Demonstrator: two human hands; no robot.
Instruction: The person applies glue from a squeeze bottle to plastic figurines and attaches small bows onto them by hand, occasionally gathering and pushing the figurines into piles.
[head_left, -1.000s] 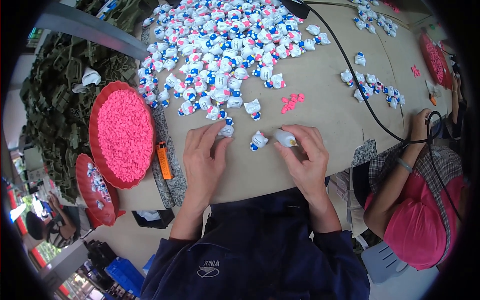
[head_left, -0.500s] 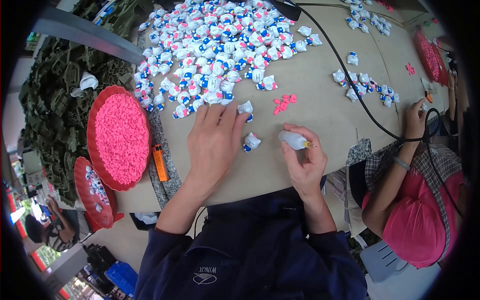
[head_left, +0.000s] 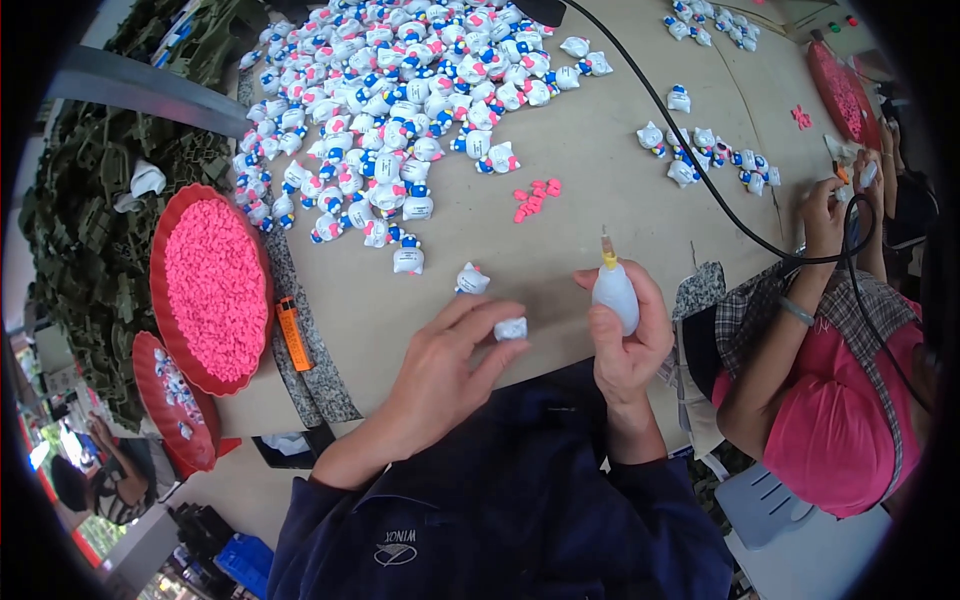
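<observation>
My left hand (head_left: 445, 365) is closed on a small white figurine (head_left: 510, 328), pinched between thumb and fingers just above the table's near edge. My right hand (head_left: 640, 350) is wrapped round a white squeeze bottle (head_left: 616, 300) whose yellow needle tip points up and away from me. A single white cat-shaped figurine (head_left: 472, 279) lies a little beyond my left fingers, and another figurine (head_left: 408, 256) sits farther left. Beyond my hands is a small cluster of pink pieces (head_left: 535, 200). A large heap of white, blue and pink figurines (head_left: 400, 110) covers the far left.
A red scalloped tray (head_left: 262, 340) of pink pieces and a smaller red tray (head_left: 207, 445) with figurine parts stand left, near an orange box cutter (head_left: 293, 333). A black cable (head_left: 690, 160) crosses the table. On the right, a co-worker in pink (head_left: 810, 420) works with both hands.
My left hand has come back from the heap toward me and now pinches a figurine. The bottle in my right hand has turned from tip rightward to tip up. The view has shifted slightly.
</observation>
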